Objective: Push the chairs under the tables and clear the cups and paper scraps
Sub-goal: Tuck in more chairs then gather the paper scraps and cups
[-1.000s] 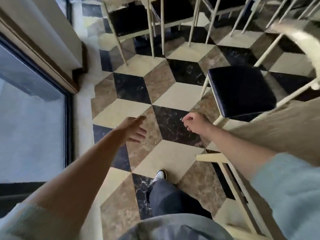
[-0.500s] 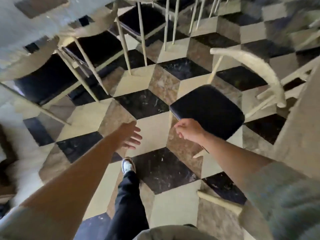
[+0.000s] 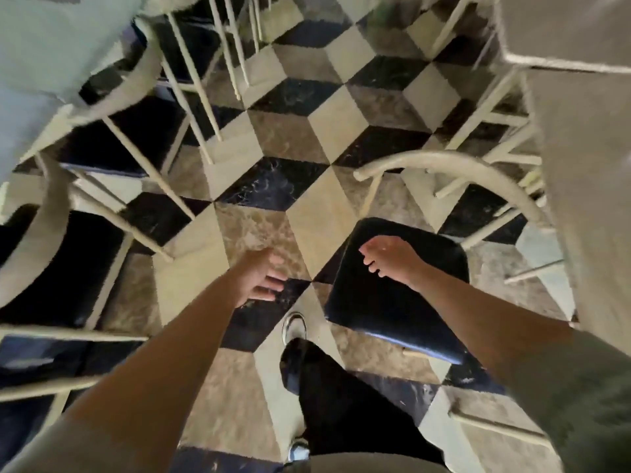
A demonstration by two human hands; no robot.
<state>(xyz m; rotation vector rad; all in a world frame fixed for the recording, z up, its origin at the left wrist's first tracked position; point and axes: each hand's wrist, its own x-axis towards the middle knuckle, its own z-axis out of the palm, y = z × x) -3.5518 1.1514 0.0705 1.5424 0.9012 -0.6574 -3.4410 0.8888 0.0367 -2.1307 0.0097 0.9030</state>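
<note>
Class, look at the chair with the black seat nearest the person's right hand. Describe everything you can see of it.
The chair has a squarish black padded seat with a slight sheen, as of leather or vinyl, a curved cream backrest rail and thin cream legs and rungs, seemingly painted wood or metal. It stands upright on the checkered floor, pulled out from the table on the right, its back towards that table. The right hand hangs over the seat, fingers loosely spread; whether it touches cannot be told. The left hand is clear of it.
</note>
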